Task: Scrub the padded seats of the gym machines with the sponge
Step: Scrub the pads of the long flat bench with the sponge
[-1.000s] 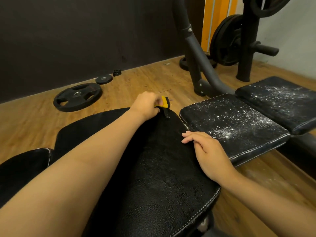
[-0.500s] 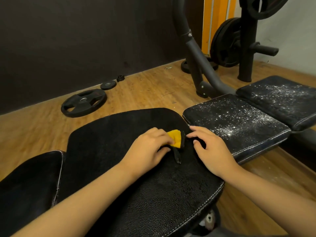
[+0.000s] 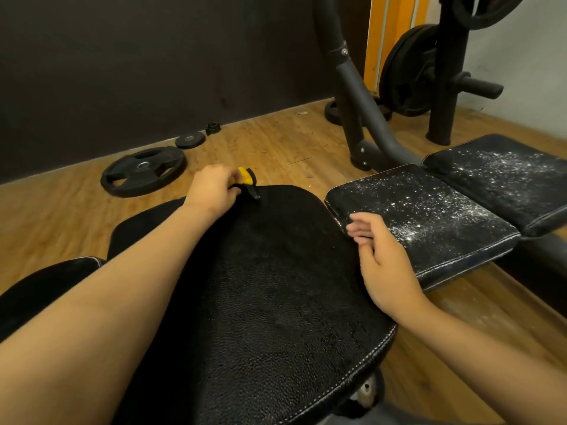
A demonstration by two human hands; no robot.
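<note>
Yellow sponge [image 3: 245,175] is being gripped by the left hand [image 3: 211,191] at the far edge of the black padded seat [image 3: 276,286]. The right hand [image 3: 383,259], fingers relaxed, is resting on that seat's right edge, beside a white-speckled pad [image 3: 429,216].

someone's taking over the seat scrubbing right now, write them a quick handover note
The left hand grips the sponge at the far edge of the near seat.
The right hand is open, resting on that seat's right edge and holding nothing.
Done: the near seat shows no white specks.
Left: the middle pad and the far pad beside it are both covered in white specks, not yet scrubbed.
</note>
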